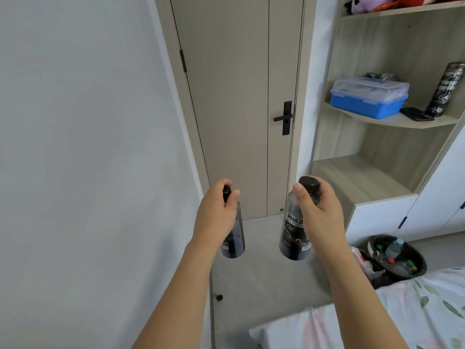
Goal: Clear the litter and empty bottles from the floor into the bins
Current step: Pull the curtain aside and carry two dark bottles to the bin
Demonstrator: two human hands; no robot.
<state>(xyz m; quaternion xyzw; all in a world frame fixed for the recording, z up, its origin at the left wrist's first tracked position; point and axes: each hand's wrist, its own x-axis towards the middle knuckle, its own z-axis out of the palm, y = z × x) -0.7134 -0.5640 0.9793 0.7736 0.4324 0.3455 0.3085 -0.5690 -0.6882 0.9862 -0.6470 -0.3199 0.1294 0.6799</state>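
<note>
My left hand (217, 210) grips a dark plastic bottle (236, 238) by its neck, just under the black cap; the bottle hangs upright above the grey floor. My right hand (317, 210) holds a second dark bottle (293, 238), labelled PH8.0, the same way, fingers curled round its neck and black cap. At the lower right a round black bin (417, 260) stands on the floor with several bottles inside. Beside it on the left sits another bin (370, 268) with bagged litter, partly hidden by my right forearm and the bed.
A closed beige door (241, 109) with a black handle is straight ahead. The white wall (88, 147) fills the left. Open wooden shelves (392, 119) at the right carry a blue box and a flask. A floral bed cover (377, 318) fills the lower right. A doorstop (219, 297) sits by the wall.
</note>
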